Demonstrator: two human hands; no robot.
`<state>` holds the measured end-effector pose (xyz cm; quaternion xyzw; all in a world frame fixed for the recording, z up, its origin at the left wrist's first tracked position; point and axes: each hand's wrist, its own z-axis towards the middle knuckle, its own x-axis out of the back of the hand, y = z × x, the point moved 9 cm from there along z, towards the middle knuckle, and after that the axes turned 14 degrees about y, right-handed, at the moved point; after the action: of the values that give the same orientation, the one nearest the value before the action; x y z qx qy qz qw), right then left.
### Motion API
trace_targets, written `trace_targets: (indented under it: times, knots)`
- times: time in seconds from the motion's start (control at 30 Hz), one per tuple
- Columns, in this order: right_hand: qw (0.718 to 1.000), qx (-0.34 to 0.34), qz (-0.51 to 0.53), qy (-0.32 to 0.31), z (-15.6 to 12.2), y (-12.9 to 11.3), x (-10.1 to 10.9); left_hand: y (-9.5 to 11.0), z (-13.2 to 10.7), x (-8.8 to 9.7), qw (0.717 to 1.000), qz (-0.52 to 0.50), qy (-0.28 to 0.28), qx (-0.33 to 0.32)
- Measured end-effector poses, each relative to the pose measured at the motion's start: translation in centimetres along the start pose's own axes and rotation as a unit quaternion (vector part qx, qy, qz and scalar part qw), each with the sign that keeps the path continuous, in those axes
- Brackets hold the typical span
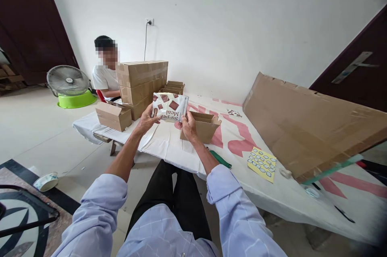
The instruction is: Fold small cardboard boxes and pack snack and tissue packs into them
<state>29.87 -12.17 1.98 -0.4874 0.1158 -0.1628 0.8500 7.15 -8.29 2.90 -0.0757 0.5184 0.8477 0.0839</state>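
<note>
Both my hands hold up a flat white packet (169, 106) printed with brown squares and the words "Super Meal", seen upside down. My left hand (147, 119) grips its left edge and my right hand (188, 124) pinches its lower right corner. Just behind my right hand an open brown cardboard box (204, 127) stands on the white table cover (169, 146). The packet hangs in the air a little left of and above that box.
A stack of closed cartons (142, 81) and a smaller carton (113, 116) stand at the table's far left, where another person (105, 73) sits. A large flattened cardboard sheet (308, 124) leans at right. A yellow sticker sheet (262, 163), green tool (220, 159), fan (68, 80) and floor bowl (46, 180) are nearby.
</note>
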Motion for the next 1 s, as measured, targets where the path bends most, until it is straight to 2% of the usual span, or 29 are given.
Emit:
trace_targets:
  times: [0.17, 0.27, 0.37, 0.5, 0.6, 0.63, 0.7, 0.8, 0.87, 0.93, 1.0]
  knots:
    - [1.000, 0.009, 0.001, -0.002, 2.5, -0.9, 0.0, 0.9, 2.4, -0.9, 1.000, -0.003, -0.010, -0.003]
    - [1.000, 0.016, 0.015, -0.009, 2.2, -0.5, 0.1, 0.6, 2.4, -0.3, 1.000, 0.007, -0.002, -0.003]
    - [0.999, -0.003, 0.017, -0.031, -1.0, 1.9, 0.4, -1.5, 0.0, 1.0, 1.000, 0.012, -0.003, 0.025]
    - [0.995, -0.051, -0.018, -0.081, -7.9, 7.3, 1.1, -7.0, -5.8, 2.3, 0.990, 0.052, -0.034, 0.130]
    - [0.986, -0.077, -0.077, -0.123, -11.9, 11.0, 2.7, -9.7, -9.5, 2.9, 0.982, 0.077, -0.050, 0.167]
    - [0.985, -0.073, -0.103, -0.116, -12.3, 11.9, 3.9, -10.3, -10.3, 3.0, 0.979, 0.078, -0.058, 0.177]
    - [0.986, -0.048, -0.155, -0.048, -11.6, 12.9, 8.0, -11.2, -11.2, 3.2, 0.975, 0.074, -0.071, 0.200]
    - [0.969, -0.016, -0.221, 0.106, -8.1, 13.5, 16.4, -12.2, -11.4, 3.2, 0.968, 0.066, -0.085, 0.227]
    - [0.953, -0.023, -0.250, 0.170, -5.3, 14.1, 21.4, -12.8, -11.2, 3.0, 0.965, 0.071, -0.093, 0.236]
    - [0.947, -0.053, -0.254, 0.188, -2.3, 15.2, 24.9, -13.3, -10.9, 2.7, 0.963, 0.073, -0.093, 0.240]
    - [0.955, -0.089, -0.236, 0.156, 0.4, 16.2, 26.4, -13.7, -10.7, 2.1, 0.963, 0.064, -0.093, 0.246]
